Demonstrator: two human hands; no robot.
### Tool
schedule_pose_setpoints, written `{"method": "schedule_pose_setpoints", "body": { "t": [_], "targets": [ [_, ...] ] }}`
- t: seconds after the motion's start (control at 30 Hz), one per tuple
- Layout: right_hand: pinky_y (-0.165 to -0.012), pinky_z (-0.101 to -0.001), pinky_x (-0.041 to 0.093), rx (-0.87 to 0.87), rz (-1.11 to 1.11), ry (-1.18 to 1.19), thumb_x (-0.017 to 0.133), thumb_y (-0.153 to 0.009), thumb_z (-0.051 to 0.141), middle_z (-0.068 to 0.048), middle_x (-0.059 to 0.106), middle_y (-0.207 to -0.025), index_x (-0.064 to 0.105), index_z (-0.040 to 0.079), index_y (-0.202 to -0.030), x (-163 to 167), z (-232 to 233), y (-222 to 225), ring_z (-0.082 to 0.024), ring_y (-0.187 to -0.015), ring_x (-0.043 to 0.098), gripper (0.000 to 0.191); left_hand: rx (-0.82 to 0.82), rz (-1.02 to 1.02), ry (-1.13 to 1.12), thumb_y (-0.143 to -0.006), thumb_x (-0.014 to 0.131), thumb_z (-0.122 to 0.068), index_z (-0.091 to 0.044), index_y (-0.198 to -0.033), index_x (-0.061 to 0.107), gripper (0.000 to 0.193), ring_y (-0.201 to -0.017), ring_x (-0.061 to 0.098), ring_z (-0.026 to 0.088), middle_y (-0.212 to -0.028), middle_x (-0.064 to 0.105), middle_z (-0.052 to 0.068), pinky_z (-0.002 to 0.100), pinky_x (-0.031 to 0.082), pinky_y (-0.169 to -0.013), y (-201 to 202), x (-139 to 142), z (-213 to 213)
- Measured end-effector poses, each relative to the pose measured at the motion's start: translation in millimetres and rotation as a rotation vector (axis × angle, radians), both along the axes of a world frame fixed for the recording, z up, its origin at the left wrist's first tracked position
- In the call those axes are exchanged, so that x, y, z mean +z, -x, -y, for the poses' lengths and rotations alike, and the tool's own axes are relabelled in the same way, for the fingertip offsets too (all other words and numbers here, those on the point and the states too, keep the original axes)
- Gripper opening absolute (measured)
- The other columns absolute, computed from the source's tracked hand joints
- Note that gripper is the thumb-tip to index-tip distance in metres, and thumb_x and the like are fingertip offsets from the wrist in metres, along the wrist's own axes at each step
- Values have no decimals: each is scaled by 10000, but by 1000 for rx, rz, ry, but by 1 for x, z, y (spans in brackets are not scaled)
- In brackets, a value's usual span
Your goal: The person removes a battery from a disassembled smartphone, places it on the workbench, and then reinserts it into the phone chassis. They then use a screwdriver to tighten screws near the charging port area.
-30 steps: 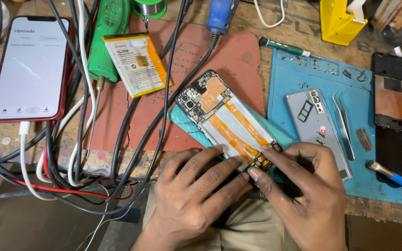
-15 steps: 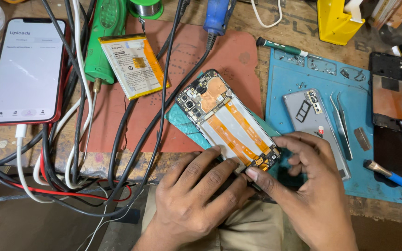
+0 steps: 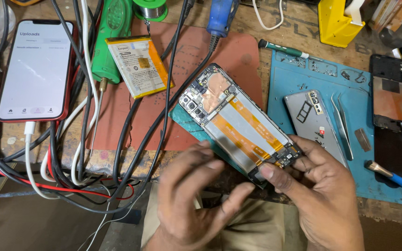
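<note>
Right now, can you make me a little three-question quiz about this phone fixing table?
1. True or false: the opened phone still has its back cover on.
2. Which hand holds the opened phone's bottom end? A) left hand B) right hand
3. What colour is the mat under the tweezers?

Key:
1. False, its inner parts and orange ribbon strips show.
2. B, the right hand's fingers grip that end; the left hand is beside it, blurred.
3. Blue.

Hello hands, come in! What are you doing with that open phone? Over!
Right hand pinches opened phone at its bottom end. Left hand beside it, fingers spread, holding nothing. Black cables lie close by.
</note>
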State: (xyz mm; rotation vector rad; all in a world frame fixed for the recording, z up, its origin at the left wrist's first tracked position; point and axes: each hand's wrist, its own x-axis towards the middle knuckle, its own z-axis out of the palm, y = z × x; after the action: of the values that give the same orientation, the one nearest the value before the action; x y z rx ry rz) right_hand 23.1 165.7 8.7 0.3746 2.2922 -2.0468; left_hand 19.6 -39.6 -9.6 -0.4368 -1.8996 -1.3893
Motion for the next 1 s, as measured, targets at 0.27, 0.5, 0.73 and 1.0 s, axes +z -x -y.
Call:
{"method": "schedule_pose_setpoints", "body": {
  "t": [0.27,0.5,0.73,1.0],
  "targets": [
    [-946,-382,578,-50,-123,328,733,-857,-38,-195,722,-1105,532,-91,-1319,8,13,-15,-212,-1035,709,506,-535,669,-638,-824,832,-21,24,-1425,551,665,-990,608,121,-1228,554,82,239,569,-827,-11,12,-11],
    [-990,-436,562,-27,-93,309,703,-853,-14,-217,744,-1073,559,-103,-1245,18,8,-19,-226,-1029,718,428,-695,724,-713,-871,784,29,80,-1133,727,273,-859,603,75,-1014,613,44,227,516,-733,-16,4,-12],
    [-990,-449,564,-7,-115,275,697,-877,-13,-236,734,-1039,621,-144,-1218,19,-3,-22,-224,-1002,714,373,-674,735,-691,-852,793,37,77,-1096,733,255,-832,596,67,-987,605,36,223,504,-715,-17,7,-14],
    [-961,-444,602,-16,-177,269,710,-910,-45,-251,725,-1022,615,-143,-1179,13,-6,-23,-238,-986,720,302,-679,776,-717,-851,791,26,60,-1067,712,232,-832,581,55,-986,595,21,223,499,-733,-18,7,-18]
  ]
}}
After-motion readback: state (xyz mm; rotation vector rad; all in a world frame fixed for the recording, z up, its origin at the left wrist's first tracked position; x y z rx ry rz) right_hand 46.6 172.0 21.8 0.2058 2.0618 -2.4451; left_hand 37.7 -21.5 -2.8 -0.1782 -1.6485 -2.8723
